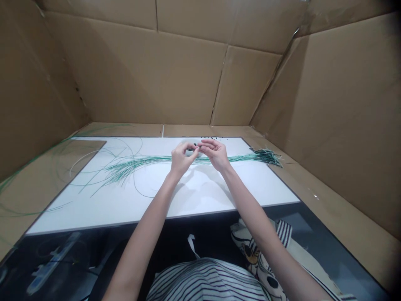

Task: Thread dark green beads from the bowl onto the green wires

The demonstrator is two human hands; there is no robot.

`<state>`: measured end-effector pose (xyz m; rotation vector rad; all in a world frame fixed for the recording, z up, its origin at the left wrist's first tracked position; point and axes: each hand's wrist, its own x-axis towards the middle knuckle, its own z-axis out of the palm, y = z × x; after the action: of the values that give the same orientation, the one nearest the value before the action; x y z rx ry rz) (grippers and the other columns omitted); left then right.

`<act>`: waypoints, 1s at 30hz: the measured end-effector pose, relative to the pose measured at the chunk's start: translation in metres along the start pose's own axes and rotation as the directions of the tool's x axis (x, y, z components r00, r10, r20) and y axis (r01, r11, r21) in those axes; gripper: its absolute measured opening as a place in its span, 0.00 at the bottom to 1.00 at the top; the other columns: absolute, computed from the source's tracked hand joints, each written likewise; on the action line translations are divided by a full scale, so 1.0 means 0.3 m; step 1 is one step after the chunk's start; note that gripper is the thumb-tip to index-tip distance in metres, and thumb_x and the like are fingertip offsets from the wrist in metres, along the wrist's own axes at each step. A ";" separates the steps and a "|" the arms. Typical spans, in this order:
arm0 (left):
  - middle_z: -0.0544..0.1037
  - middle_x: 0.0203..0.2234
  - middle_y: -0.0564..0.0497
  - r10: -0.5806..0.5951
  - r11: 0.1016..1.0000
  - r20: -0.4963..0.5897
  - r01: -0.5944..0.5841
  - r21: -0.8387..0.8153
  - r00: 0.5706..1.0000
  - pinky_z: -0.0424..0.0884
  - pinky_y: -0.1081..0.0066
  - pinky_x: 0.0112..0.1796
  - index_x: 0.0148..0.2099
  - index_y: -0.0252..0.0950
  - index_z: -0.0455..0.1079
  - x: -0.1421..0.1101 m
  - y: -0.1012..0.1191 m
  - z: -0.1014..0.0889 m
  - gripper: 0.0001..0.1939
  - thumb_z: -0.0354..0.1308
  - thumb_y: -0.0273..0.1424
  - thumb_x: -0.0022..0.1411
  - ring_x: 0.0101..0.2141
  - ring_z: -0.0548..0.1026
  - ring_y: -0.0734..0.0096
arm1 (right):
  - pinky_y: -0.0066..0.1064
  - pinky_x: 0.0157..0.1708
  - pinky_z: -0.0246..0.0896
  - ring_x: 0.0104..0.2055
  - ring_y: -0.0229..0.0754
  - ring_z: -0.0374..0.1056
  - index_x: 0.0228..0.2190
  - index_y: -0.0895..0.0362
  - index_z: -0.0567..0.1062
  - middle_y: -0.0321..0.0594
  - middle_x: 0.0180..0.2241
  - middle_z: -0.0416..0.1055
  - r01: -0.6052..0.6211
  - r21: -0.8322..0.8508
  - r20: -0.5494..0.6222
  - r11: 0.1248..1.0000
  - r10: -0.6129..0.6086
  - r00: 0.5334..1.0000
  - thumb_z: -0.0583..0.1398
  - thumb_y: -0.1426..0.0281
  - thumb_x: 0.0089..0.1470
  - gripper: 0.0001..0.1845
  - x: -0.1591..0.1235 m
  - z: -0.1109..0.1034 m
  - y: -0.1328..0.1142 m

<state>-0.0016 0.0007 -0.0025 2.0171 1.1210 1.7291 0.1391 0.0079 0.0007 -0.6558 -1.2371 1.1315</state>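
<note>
Left hand [181, 158] and right hand [216, 154] — twelve o'clock — pinch something tiny and dark over wires [147, 161]; dark wire tips [268, 157] point toward two o'clock.

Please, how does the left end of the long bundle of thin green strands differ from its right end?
The left end fans out into loose, stray strands, while the right end is a more compact tuft. The left end looks light green; the right end looks much darker. The left end lies mostly on the flat white board, whereas the right end reaches past its edge onto brown cardboard. Both belong to one bundle lying crosswise.
</note>
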 end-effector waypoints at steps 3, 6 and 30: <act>0.74 0.25 0.55 0.027 1.000 -0.014 -0.028 -0.005 1.000 0.64 0.75 0.31 0.28 0.36 0.69 -0.001 -0.003 0.002 0.02 0.58 0.28 0.53 0.26 0.68 0.75 | 0.35 0.42 0.66 0.35 0.41 0.70 0.31 0.59 0.72 0.39 0.31 0.74 0.004 0.006 -0.004 1.000 -0.004 1.000 0.70 0.65 0.31 0.22 0.000 0.001 0.000; 0.74 0.24 0.55 0.062 0.998 -0.027 -0.062 0.003 0.998 0.64 0.75 0.31 0.28 0.36 0.68 -0.001 -0.009 0.003 0.02 0.58 0.27 0.52 0.26 0.68 0.75 | 0.35 0.42 0.66 0.36 0.42 0.70 0.31 0.58 0.73 0.39 0.32 0.74 0.031 -0.035 -0.001 0.999 -0.031 1.000 0.69 0.64 0.33 0.20 0.001 -0.005 0.005; 0.74 0.26 0.54 0.171 0.980 0.059 -0.176 0.090 0.983 0.65 0.74 0.34 0.30 0.36 0.68 -0.002 -0.027 0.000 0.02 0.56 0.25 0.55 0.29 0.69 0.73 | 0.33 0.42 0.63 0.44 0.43 0.65 0.28 0.53 0.78 0.40 0.40 0.70 0.242 -0.326 0.101 0.914 -0.221 0.970 0.65 0.65 0.42 0.08 0.009 -0.050 0.017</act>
<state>-0.0049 0.0056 -0.0082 2.2641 1.0573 1.7234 0.1516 0.0148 -0.0066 -0.7092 -1.5376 0.7524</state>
